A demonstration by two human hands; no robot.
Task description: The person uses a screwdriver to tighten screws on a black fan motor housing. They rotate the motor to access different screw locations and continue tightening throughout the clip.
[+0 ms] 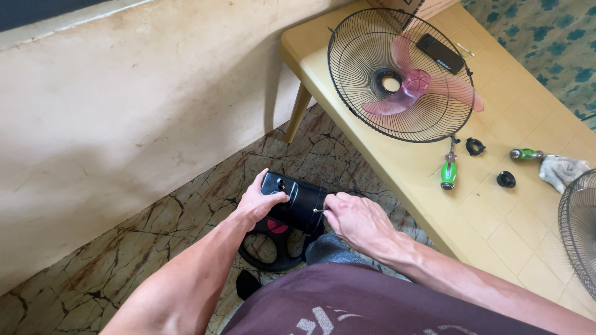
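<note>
My left hand wraps the black fan motor housing, fingers curled over its back; my right hand pinches a small metal pin at its front; beyond my fingers, the yellow table.

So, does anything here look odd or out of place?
Yes: the fan is in pieces. Its wire guard lies flat on the table with the pink blade loose inside, screwdrivers beside it, while both hands hold the black motor housing over the floor.
</note>
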